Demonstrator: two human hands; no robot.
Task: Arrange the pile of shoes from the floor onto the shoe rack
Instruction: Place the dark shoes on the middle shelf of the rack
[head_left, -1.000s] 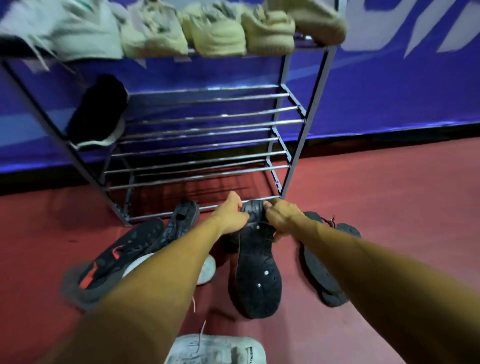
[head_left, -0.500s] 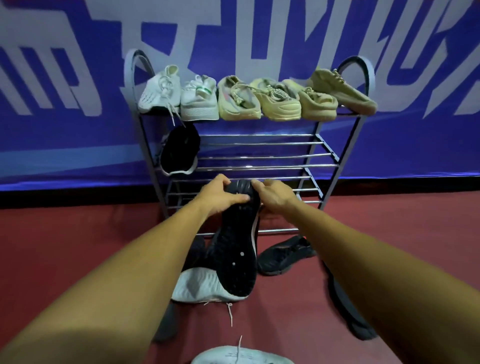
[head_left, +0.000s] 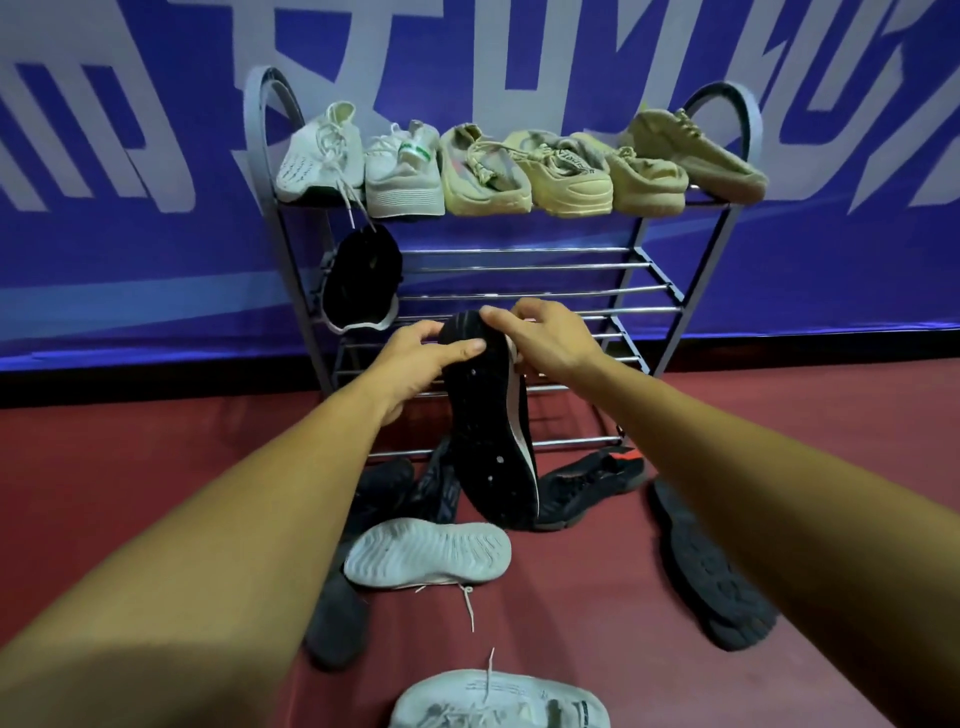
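I hold a black shoe (head_left: 491, 436) up in front of the shoe rack (head_left: 524, 267), its dark sole facing me and its toe pointing up. My left hand (head_left: 415, 358) grips the toe from the left. My right hand (head_left: 550, 343) grips it from the right, fingers curled over the top. The rack's top shelf carries several pale shoes (head_left: 519, 166). One black shoe (head_left: 361, 280) sits at the left end of the second shelf.
More shoes lie on the red floor: a white-soled one (head_left: 428, 553) upside down, dark ones (head_left: 587, 486) beside the rack's foot, a black sole (head_left: 711, 566) at right, a grey one (head_left: 498, 701) nearest me. A blue banner wall (head_left: 130, 260) stands behind.
Both hands have lifted the black shoe off the floor to the level of the rack's lower shelves. My view has tilted up, showing the whole rack.
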